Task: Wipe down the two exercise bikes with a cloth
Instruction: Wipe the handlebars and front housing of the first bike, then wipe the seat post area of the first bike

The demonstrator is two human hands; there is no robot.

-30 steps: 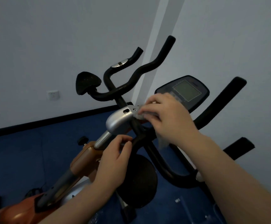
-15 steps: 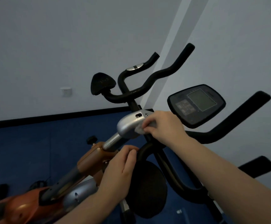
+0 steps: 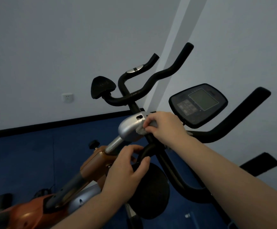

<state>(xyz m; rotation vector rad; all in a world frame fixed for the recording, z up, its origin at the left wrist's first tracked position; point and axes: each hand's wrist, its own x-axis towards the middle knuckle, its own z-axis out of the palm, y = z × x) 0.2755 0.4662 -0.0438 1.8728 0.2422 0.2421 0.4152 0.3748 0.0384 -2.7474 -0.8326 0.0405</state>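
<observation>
Cloth [image 3: 141, 129] bunched under right hand [image 3: 164, 128] fingertips [image 3: 148, 129]; touching silver housing [image 3: 130, 128].

Cloth [image 3: 142, 129] under right hand [image 3: 165, 128]: pale grey. Bracket [image 3: 130, 127] just left of it: silver. Frame [image 3: 93, 164] left of left hand [image 3: 126, 171]: orange-brown. Handlebars [image 3: 151, 81], seat pad [image 3: 152, 190], console [image 3: 199, 104]: black, grey screen. Floor [image 3: 27, 159] blue; wall [image 3: 51, 47] white w/ black skirting.
</observation>
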